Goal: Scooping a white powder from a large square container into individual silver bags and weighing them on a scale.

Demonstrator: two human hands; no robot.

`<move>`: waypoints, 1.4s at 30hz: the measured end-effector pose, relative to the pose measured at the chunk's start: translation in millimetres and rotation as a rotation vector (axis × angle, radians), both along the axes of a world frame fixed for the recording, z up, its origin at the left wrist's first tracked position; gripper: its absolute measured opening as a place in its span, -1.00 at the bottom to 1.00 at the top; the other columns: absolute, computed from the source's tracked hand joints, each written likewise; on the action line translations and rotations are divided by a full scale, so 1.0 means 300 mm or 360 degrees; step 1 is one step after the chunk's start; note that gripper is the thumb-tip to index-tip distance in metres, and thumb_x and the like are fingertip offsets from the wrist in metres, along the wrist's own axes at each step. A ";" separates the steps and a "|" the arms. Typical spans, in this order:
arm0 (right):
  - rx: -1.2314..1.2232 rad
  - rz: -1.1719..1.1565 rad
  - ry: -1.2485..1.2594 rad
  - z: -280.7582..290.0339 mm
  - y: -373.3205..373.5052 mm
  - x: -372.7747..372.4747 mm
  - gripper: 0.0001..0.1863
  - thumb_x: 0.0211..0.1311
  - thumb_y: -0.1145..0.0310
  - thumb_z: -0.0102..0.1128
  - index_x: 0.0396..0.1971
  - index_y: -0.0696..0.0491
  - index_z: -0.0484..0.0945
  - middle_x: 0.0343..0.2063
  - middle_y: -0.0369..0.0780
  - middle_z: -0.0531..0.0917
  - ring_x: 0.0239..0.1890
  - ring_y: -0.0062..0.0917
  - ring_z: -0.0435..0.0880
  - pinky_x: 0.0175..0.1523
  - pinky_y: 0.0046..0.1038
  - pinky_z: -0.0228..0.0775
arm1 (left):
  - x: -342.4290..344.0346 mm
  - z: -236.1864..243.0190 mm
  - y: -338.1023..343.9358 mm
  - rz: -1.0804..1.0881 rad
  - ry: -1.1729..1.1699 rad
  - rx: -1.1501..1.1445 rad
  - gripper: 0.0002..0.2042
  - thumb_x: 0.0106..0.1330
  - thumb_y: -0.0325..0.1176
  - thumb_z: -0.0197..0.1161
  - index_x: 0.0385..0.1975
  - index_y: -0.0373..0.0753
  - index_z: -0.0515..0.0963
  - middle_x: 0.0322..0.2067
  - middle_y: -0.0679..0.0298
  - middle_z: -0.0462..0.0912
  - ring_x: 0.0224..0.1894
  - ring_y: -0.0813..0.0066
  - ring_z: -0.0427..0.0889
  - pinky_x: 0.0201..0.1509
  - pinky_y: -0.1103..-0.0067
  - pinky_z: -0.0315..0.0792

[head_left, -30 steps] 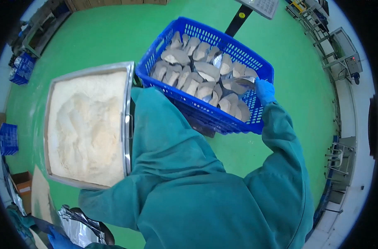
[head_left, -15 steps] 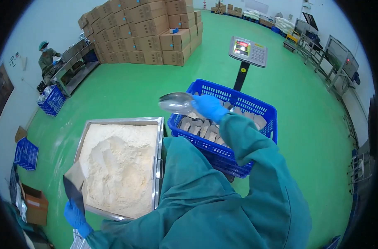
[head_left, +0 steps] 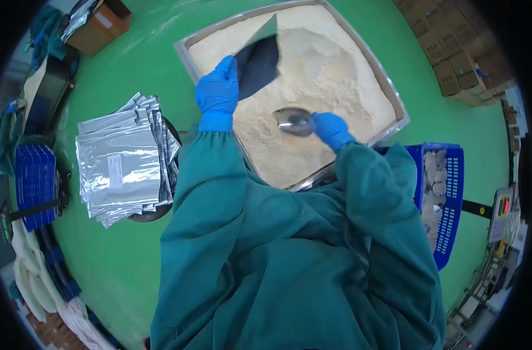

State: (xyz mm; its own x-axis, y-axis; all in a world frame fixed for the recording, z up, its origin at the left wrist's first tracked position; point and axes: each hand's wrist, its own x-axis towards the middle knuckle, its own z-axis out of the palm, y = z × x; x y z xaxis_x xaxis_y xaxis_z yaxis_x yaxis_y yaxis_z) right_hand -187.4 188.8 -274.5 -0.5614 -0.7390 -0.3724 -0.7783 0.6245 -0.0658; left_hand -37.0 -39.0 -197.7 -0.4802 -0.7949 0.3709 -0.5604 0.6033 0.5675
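Note:
In my blue-gloved left hand (head_left: 217, 93) is a foil pouch (head_left: 259, 67), silver-grey with a dark side showing, tilted above the left part of a metal tray (head_left: 388, 87). Pale, cream-coloured powder (head_left: 327, 73) fills that tray, with a hollow dug into its surface. My right hand (head_left: 332, 129), gloved too, is closed round the handle of a shiny metal scoop (head_left: 295, 122). The scoop's bowl is at the powder near the tray's close side; how much powder it carries is hard to make out.
Left of me lies a stack of flat silver foil bags (head_left: 123, 163) on a dark round support. At right stands a blue basket (head_left: 451, 198) holding several grey pouches, beside a scale display (head_left: 500, 213). Cardboard cartons (head_left: 455, 67) are piled at the far right.
The view has swung left. My right hand has brought the scoop from over the blue basket to the powder. My left hand has carried the pouch from the tray's side to above it.

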 end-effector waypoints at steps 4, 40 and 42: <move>-0.0257 -0.0173 -0.0281 -0.083 -0.004 0.044 -0.68 0.09 0.13 -0.15 -0.42 0.03 0.52 -0.38 -0.08 0.56 -0.30 -0.19 0.53 -0.22 -0.24 0.34 | -0.014 0.023 -0.019 -0.0142 0.0109 -0.0026 -0.72 0.15 -0.07 0.03 -0.34 -0.10 0.56 -0.51 0.03 0.55 -0.45 0.11 0.55 -0.40 0.39 0.40; 0.0759 -0.1539 0.0485 0.360 2.258 0.220 -0.76 0.05 0.28 -0.05 -0.27 0.00 0.46 -0.47 -0.13 0.58 -0.39 -0.27 0.59 -0.35 -0.29 0.43 | -0.108 -0.058 0.003 -0.0053 -0.0457 -0.0299 -0.44 0.21 0.11 -0.19 -0.34 -0.34 0.50 -0.39 -0.01 0.55 -0.39 0.05 0.52 -0.36 0.37 0.35; 0.0811 -0.1480 0.0590 0.352 2.249 0.217 -0.79 0.07 0.30 -0.07 -0.29 -0.01 0.45 -0.52 -0.18 0.58 -0.44 -0.28 0.59 -0.44 -0.29 0.41 | -0.101 -0.058 -0.002 -0.0150 -0.0279 -0.0338 -0.45 0.20 0.11 -0.18 -0.36 -0.36 0.49 -0.43 -0.04 0.54 -0.42 0.02 0.51 -0.39 0.34 0.33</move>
State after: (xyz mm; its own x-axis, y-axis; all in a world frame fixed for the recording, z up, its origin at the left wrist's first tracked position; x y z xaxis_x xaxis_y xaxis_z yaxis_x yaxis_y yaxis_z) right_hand -122.4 863.6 -168.9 -0.9542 0.2158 -0.2072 0.0857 0.8607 0.5019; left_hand -67.3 -39.5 -214.9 -0.6197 -0.6570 0.4293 -0.5743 0.7524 0.3224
